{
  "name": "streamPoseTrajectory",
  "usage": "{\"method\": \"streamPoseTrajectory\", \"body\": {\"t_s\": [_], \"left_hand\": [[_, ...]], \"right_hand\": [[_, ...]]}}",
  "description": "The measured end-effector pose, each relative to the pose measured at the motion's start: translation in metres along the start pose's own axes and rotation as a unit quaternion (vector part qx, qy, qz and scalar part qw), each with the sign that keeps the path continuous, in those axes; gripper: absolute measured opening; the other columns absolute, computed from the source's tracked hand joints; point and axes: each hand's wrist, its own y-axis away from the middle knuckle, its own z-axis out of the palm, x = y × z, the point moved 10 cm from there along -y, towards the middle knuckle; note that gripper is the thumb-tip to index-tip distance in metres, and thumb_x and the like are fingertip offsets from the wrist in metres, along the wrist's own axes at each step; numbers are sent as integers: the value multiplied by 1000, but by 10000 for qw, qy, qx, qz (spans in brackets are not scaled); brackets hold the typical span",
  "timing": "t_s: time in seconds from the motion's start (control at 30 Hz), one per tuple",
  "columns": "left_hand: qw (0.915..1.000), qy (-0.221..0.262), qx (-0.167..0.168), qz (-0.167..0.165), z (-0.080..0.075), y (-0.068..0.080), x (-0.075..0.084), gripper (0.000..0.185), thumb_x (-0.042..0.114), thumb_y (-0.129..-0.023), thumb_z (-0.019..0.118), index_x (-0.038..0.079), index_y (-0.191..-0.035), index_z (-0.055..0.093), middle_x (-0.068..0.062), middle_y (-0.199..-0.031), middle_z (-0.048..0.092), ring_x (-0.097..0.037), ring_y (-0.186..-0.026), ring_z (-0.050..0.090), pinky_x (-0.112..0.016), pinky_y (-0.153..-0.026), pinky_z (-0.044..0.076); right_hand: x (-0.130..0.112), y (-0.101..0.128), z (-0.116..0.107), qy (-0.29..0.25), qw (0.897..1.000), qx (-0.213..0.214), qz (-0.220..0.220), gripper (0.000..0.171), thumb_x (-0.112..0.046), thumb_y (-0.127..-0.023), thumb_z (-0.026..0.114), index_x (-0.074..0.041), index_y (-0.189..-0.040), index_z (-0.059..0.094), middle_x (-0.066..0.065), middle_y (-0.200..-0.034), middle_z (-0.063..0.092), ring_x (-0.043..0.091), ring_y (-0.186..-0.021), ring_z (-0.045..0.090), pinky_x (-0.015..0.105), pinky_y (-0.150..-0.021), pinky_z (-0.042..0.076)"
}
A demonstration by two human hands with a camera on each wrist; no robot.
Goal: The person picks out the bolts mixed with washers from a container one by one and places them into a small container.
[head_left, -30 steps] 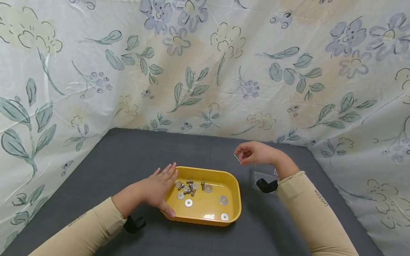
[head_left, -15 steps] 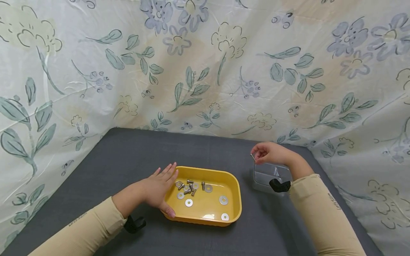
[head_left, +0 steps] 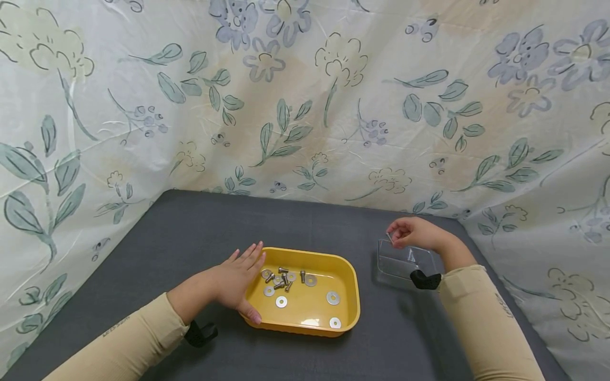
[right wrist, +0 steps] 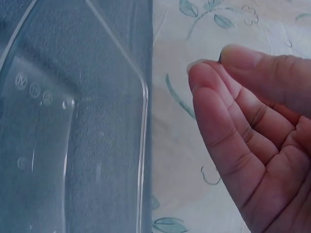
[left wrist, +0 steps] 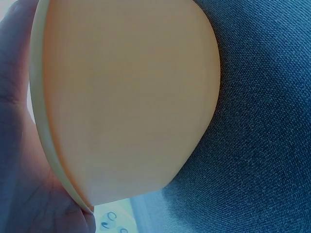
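Observation:
My left hand (head_left: 238,279) lies with spread, straight fingers across the left rim of a yellow plastic tray (head_left: 352,296). The left wrist view shows the tray's outer wall (left wrist: 131,97) close up, with the hand along its rim. Inside the tray are several metal screws (head_left: 284,279) in a loose cluster and several flat washers (head_left: 281,301). My right hand (head_left: 416,233) pinches a small metal screw (head_left: 389,237) between thumb and fingertips, over the far left part of a clear plastic box (head_left: 400,267). Fingers mostly hide the screw in the right wrist view.
Dark grey cloth (head_left: 305,219) covers the table. A floral curtain (head_left: 286,132) hangs behind it and along both sides. The clear box stands to the right of the tray, partly behind the right wrist's black strap (head_left: 425,280).
My right hand has moved right and slightly down with the pinched screw, from beside the clear box to over it. The left hand and the tray have stayed put.

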Motion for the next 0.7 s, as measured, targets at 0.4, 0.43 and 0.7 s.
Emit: {"method": "streamPoseTrajectory", "body": {"t_s": [0.4, 0.43, 0.7], "left_hand": [[10000, 15, 42, 16, 0, 1, 1, 138, 89, -46, 49, 5, -147, 7, -10, -152, -11, -26, -139, -7, -51, -109, 5], [10000, 28, 48, 19, 0, 1, 1, 138, 89, -46, 50, 5, -147, 7, -10, -152, -11, -26, -139, -8, -50, -109, 5], [10000, -7, 63, 30, 1, 0, -1, 138, 89, -46, 48, 5, -147, 7, -10, -152, -12, -26, -139, -8, -51, -109, 5]], "right_hand": [[23, 9, -5, -306, 9995, -79, 73, 39, -8, -86, 63, 11, -115, 47, 12, -85, 59, 28, -81, 58, 40, -75, 48], [24, 9, -4, -344, 9993, -93, 82, 39, -8, -86, 63, 11, -115, 47, 12, -85, 59, 29, -81, 58, 42, -76, 48], [32, 11, -2, -455, 9987, -186, 130, 41, -8, -85, 63, 12, -116, 46, 11, -85, 59, 25, -81, 58, 46, -78, 47]]}}
